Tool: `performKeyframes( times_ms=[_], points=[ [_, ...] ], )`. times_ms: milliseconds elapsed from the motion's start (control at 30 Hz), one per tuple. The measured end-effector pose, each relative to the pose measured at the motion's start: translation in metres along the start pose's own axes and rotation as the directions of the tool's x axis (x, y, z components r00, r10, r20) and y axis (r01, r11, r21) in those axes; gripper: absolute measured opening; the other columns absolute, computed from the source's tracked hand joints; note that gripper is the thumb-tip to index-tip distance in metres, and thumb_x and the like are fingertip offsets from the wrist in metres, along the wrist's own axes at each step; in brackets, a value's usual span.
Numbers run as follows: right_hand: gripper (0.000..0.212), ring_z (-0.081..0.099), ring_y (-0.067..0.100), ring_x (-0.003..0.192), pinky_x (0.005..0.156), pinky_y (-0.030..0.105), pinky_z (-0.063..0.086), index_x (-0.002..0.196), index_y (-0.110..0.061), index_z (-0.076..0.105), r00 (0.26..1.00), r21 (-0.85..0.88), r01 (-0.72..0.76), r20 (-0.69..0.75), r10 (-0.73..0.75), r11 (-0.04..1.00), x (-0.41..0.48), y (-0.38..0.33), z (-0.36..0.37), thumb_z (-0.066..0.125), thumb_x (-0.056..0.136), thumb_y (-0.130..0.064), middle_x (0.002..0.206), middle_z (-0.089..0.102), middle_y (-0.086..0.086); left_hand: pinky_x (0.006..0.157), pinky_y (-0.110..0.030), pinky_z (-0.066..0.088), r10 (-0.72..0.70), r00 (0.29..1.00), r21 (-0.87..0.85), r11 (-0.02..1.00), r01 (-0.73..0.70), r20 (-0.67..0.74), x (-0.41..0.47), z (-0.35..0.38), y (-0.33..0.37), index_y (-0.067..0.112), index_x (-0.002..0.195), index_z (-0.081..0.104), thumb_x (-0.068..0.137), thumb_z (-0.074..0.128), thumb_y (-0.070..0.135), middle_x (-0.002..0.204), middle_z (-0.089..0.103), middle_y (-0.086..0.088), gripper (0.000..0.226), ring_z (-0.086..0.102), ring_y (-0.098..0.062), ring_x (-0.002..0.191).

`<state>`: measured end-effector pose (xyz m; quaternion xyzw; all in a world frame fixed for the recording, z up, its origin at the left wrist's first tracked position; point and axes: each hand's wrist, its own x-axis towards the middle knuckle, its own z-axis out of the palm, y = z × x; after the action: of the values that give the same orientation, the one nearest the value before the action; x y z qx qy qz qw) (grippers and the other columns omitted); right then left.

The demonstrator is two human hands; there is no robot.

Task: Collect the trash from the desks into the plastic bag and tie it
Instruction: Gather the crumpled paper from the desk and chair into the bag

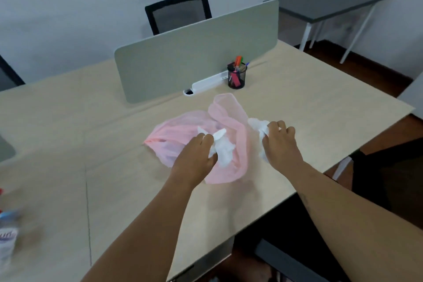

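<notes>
A thin pink plastic bag point(183, 130) lies crumpled on the light wooden desk point(297, 89), its mouth toward me. My left hand point(196, 158) grips a wad of white crumpled paper point(223, 149) over the bag's opening. To the right of the bag, my right hand point(280, 142) holds a second white paper wad point(258, 126) just outside the pink plastic. Both wads are partly hidden by my fingers.
A grey divider panel point(194, 52) stands across the desk, with a white power strip point(206, 84) and a black mesh pen cup point(237, 75) at its foot. A plastic bottle point(8, 236) sits at the left edge. A black chair point(178, 12) and a dark side table point(327, 2) stand behind.
</notes>
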<state>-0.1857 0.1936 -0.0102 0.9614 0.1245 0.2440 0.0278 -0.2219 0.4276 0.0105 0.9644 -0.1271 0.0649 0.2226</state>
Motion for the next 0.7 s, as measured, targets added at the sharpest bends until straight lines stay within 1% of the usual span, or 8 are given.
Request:
performKeyframes(
  times_ms=[100, 233, 367, 433, 467, 567, 633, 700],
  points=[
    [0.007, 0.050, 0.033, 0.065, 0.055, 0.038, 0.037, 0.072, 0.003, 0.061, 0.998, -0.118, -0.048, 0.033, 0.052, 0.992, -0.001, 0.030, 0.016, 0.061, 0.077, 0.007, 0.076, 0.052, 0.019, 0.071, -0.041, 0.042, 0.176, 0.984, -0.031, 0.984, -0.176, 0.000, 0.047, 0.016, 0.025, 0.005, 0.100, 0.053, 0.087, 0.058, 0.014, 0.098, 0.053, -0.012, 0.017, 0.049, -0.030, 0.086],
    [0.010, 0.050, 0.033, 0.072, 0.059, 0.036, 0.028, 0.074, 0.003, 0.063, 0.990, -0.214, -0.022, 0.129, 0.051, 0.976, -0.001, 0.069, 0.028, 0.054, 0.072, 0.007, 0.089, 0.056, 0.021, 0.074, -0.038, 0.040, 0.295, 0.955, 0.101, 0.949, -0.297, 0.034, 0.117, 0.044, 0.055, 0.008, 0.113, 0.051, 0.089, 0.057, 0.018, 0.109, 0.052, -0.012, 0.026, 0.048, -0.031, 0.091],
    [0.050, 0.048, 0.036, 0.090, 0.071, 0.038, 0.034, 0.117, -0.002, 0.056, 0.913, 0.080, -0.338, 0.268, 0.306, 0.938, 0.013, 0.079, 0.037, 0.022, 0.090, -0.026, 0.117, 0.054, 0.016, 0.084, -0.037, 0.036, 0.324, 0.943, 0.247, 0.910, -0.333, 0.078, 0.170, 0.067, 0.071, 0.015, 0.125, 0.048, 0.089, 0.056, 0.041, 0.121, 0.049, -0.009, 0.045, 0.047, -0.034, 0.106],
    [0.061, 0.038, 0.042, 0.119, 0.094, 0.044, 0.036, 0.146, -0.030, 0.030, 0.772, 0.185, -0.557, 0.474, 0.423, 0.810, 0.018, 0.080, 0.040, 0.036, 0.088, -0.049, 0.148, 0.029, 0.013, 0.106, -0.044, 0.026, 0.225, 0.966, 0.287, 0.924, -0.252, 0.124, 0.181, 0.073, 0.073, 0.030, 0.144, 0.030, 0.078, 0.050, 0.072, 0.152, 0.025, -0.008, 0.081, 0.027, -0.039, 0.132],
    [0.079, 0.022, 0.046, 0.136, 0.107, 0.050, 0.026, 0.149, -0.046, 0.007, 0.716, 0.181, -0.598, 0.559, 0.419, 0.781, 0.019, 0.082, 0.040, 0.047, 0.082, -0.062, 0.158, 0.006, 0.008, 0.114, -0.050, 0.011, 0.170, 0.976, 0.279, 0.939, -0.203, 0.137, 0.182, 0.073, 0.073, 0.038, 0.150, 0.013, 0.070, 0.044, 0.085, 0.161, 0.003, -0.005, 0.098, 0.007, -0.040, 0.143],
    [0.117, -0.022, 0.044, 0.143, 0.114, 0.060, 0.002, 0.136, -0.054, -0.032, 0.618, 0.178, -0.662, 0.679, 0.396, 0.728, 0.007, 0.087, 0.037, 0.054, 0.062, -0.085, 0.155, -0.033, -0.006, 0.111, -0.057, -0.017, 0.002, 0.988, 0.179, 0.983, -0.030, 0.154, 0.162, 0.072, 0.067, 0.045, 0.146, -0.024, 0.058, 0.042, 0.095, 0.155, -0.036, 0.003, 0.121, -0.031, -0.039, 0.141],
    [0.125, -0.025, 0.041, 0.142, 0.114, 0.061, 0.000, 0.137, -0.051, -0.034, 0.600, 0.169, -0.690, 0.677, 0.426, 0.704, -0.009, 0.092, 0.039, 0.054, 0.057, -0.089, 0.155, -0.035, -0.005, 0.112, -0.059, -0.013, -0.194, 0.969, 0.143, 0.974, 0.173, 0.150, 0.132, 0.074, 0.063, 0.041, 0.144, -0.031, 0.062, 0.052, 0.089, 0.153, -0.040, 0.001, 0.126, -0.031, -0.041, 0.141],
    [0.126, -0.023, 0.041, 0.143, 0.115, 0.061, 0.001, 0.139, -0.049, -0.032, 0.600, 0.156, -0.686, 0.674, 0.431, 0.711, -0.025, 0.094, 0.045, 0.052, 0.055, -0.091, 0.156, -0.033, -0.005, 0.114, -0.060, 0.003, -0.439, 0.886, 0.105, 0.898, 0.427, 0.150, 0.101, 0.080, 0.062, 0.034, 0.146, -0.029, 0.069, 0.061, 0.076, 0.158, -0.029, -0.004, 0.126, -0.015, -0.045, 0.144]
  ],
)
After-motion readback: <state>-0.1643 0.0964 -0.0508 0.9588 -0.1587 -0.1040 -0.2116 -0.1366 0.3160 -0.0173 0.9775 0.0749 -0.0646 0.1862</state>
